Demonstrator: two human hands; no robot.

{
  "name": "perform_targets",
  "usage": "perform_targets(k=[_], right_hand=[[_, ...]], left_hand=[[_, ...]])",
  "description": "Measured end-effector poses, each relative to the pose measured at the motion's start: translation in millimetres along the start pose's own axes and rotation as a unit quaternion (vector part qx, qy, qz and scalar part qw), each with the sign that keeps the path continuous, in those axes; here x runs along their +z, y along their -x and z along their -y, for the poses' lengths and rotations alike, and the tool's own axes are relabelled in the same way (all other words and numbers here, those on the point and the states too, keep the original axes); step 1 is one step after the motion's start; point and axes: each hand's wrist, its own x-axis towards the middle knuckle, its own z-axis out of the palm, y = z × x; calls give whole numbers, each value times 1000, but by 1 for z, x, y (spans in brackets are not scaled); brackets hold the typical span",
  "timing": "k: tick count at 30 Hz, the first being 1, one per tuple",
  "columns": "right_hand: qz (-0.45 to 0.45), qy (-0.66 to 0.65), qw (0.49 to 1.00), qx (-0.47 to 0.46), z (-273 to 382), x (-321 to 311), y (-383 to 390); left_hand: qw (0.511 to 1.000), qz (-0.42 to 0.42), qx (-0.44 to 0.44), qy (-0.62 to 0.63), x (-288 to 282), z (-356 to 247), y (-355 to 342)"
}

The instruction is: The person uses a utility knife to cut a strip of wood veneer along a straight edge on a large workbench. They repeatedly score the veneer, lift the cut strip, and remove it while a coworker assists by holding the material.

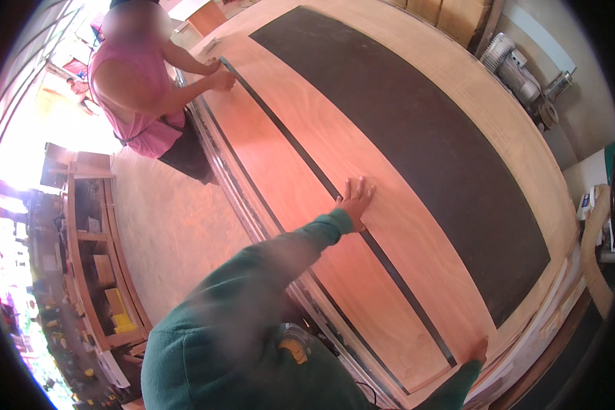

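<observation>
- The worktop [519,143] fills most of the view, with a wide dark panel [417,137] lying on it; its far end runs out of the picture at the top.
- A long reddish wood strip [321,198] lies along the worktop's left side, just beside a thin dark gap; the near end is partly hidden by the person's green sleeve.
- A co-worker in a pink top stands at the far left end, both hands [220,74] at the strip's far edge; their grip is too small to make out.
- The left hand [355,199] lies flat on the strip, fingers spread, holding nothing.
- The right hand [480,350] shows only at its fingertips at the strip's near right corner; whether it is gripping cannot be told.
</observation>
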Motion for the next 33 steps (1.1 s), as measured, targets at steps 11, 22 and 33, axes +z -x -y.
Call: perform_targets(k=[11,22,33], right_hand=[[-5,31,995,-97,-8,-94,-15],[-68,50,924,-373,133,-132,141],[-187,92,607,-767,430,-45,287]], left_hand=[[632,-162,-325,685,-55,79,9],[697,-348,-202,593,-139,10,2],[799,-266,-189,505,-242,9,58]])
